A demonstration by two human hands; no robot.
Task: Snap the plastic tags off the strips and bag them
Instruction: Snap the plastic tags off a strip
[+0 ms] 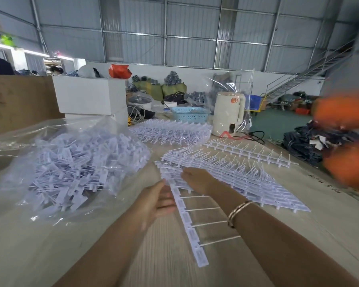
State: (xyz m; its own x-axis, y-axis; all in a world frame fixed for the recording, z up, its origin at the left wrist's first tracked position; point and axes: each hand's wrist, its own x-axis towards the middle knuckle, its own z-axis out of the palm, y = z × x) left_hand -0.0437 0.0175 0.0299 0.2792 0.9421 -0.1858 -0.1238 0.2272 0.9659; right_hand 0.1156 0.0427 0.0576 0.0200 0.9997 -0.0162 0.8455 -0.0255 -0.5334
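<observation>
White strip trails down from left hand grip

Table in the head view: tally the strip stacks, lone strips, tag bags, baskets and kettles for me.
Stacks of strips: 2, a near stack and a far stack
Lone strips: 2, one held, one lying flat
Bag of tags: 1
Blue basket: 1
White kettle: 1
Total: 7
</observation>
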